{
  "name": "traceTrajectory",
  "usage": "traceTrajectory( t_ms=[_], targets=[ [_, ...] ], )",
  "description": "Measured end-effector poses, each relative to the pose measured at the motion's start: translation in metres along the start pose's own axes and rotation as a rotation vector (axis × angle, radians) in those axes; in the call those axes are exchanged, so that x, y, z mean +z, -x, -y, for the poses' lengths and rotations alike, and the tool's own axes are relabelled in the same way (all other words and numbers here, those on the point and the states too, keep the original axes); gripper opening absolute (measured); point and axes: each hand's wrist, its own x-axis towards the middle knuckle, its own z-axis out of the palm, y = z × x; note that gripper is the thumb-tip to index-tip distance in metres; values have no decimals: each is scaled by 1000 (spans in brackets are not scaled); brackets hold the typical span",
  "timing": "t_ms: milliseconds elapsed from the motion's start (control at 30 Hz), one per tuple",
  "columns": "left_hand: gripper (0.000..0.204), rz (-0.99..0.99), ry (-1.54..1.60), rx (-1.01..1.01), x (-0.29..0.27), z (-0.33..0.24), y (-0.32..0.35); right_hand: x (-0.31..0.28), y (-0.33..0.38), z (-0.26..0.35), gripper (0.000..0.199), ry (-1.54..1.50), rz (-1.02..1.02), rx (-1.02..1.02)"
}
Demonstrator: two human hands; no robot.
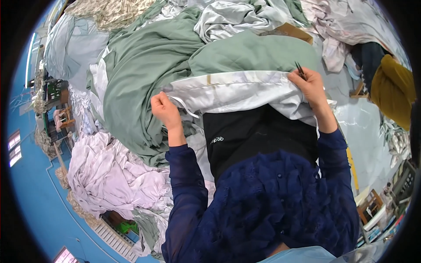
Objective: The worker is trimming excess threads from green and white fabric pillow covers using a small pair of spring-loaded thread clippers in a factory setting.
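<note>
Head view: nearest, at bottom centre, lies a navy blouse (280, 197), with a black garment (258, 136) over the lap. Just above it, across the middle of the frame, a white printed fabric band (241, 91) stretches between both hands. Left of centre, the left hand (166, 110) pinches the band's end with curled fingers; right of centre, the right hand (312, 87) grips the other end and also holds dark thread snips (300, 71), points up. Should that double grip slip, the points might nick the cloth. Beyond, bulky green fabric (144, 83) could, by its weight, drag the edge from the left pinch. Farther out are a lilac fabric heap (109, 173) at lower left, mustard cloth (394, 85) at upper right and a blue wall (33, 188) at far left.
</note>
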Motion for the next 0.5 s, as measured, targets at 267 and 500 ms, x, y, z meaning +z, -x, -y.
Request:
traceTrajectory(
  t_ms=[267,500],
  targets=[
    [13,-165,-326,-5,28,16,-6,43,-50,7,11,657,-156,-449],
    [49,526,-97,510,88,-107,33,80,-29,39,16,384,-320,-469]
  ],
)
